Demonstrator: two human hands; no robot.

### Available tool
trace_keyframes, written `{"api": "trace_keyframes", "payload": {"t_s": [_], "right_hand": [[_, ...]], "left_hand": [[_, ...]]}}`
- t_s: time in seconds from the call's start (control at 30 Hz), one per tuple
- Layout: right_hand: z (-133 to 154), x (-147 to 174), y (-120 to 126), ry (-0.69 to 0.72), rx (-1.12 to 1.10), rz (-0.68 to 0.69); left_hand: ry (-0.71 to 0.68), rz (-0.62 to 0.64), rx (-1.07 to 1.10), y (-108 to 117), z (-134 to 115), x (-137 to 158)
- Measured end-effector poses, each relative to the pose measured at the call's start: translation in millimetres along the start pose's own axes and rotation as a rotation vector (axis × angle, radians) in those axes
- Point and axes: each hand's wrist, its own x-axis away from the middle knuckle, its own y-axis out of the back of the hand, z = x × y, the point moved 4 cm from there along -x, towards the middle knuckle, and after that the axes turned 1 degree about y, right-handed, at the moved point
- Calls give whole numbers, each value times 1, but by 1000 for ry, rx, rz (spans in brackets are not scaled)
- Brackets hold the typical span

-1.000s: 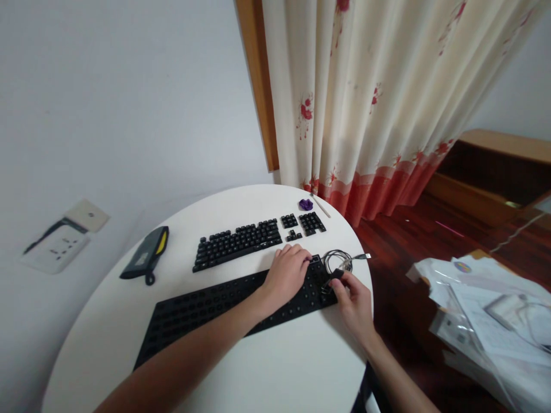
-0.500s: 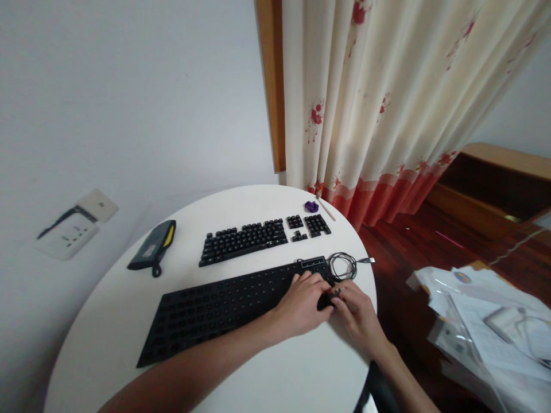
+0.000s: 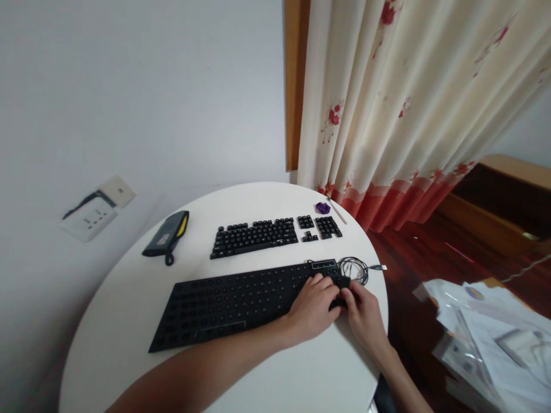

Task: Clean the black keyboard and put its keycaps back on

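Observation:
A black keyboard base (image 3: 232, 304) without its keycaps lies on the white round table, with rows of small key stems showing. My left hand (image 3: 316, 307) holds its right end, the fingers bent over the top and the thumb at the near edge. Close beside it, my right hand (image 3: 364, 310) is closed, thumb and fingers pinching something small and black at the keyboard's right corner. Whether that is a loose piece or part of the keyboard, I cannot tell. Behind the base, black keycaps (image 3: 256, 236) are laid out in keyboard order, with a separate number block (image 3: 328, 227).
A coiled USB cable (image 3: 355, 268) lies beyond my right hand. Toward the back are a crumpled purple cloth (image 3: 322, 208) and a thin brush (image 3: 337, 210). A dark pouch with yellow trim (image 3: 167, 235) lies at left. Papers and plastic bags (image 3: 495, 332) sit right of the table.
The view has swung left, so everything appears farther right. My right fingers have shifted slightly at the keyboard's corner, and the black piece there shows more clearly. My left hand stays on the keyboard.

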Motion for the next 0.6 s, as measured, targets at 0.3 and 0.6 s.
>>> {"api": "trace_keyframes", "payload": {"t_s": [0.3, 0.6], "right_hand": [[3, 3, 4, -46, -50, -97], [2, 6, 4, -34, 1, -121]], "left_hand": [[47, -60, 254, 5, 3, 2], [14, -101, -2, 10, -8, 6]]}}
